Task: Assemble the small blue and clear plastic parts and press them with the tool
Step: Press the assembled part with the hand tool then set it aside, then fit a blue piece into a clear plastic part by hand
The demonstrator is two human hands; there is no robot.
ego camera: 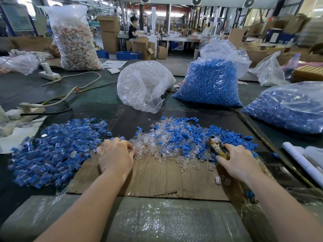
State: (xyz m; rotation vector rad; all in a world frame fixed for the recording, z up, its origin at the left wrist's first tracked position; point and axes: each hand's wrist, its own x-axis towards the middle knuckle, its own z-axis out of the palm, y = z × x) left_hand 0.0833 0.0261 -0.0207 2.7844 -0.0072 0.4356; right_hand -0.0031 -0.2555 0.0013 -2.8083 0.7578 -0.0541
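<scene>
A mixed heap of loose blue and clear plastic parts [176, 138] lies on the dark table ahead of me. To its left spreads a pile of joined blue-and-clear pieces [56, 151]. My left hand [116, 155] rests palm down at the left edge of the mixed heap, fingers curled on clear parts; what it grips is hidden. My right hand [239, 162] is closed around the handle of the pressing tool [217, 145], whose metal head points up and left into the heap. A sheet of brown cardboard [157, 179] lies under both hands.
A clear bag of clear parts [143, 84] and two bags of blue parts [209, 81] [288, 107] stand behind the heap. A power strip with cables [26, 109] lies at left, rolled white paper [302, 161] at right. Bubble wrap [157, 220] covers the near edge. A person works far back.
</scene>
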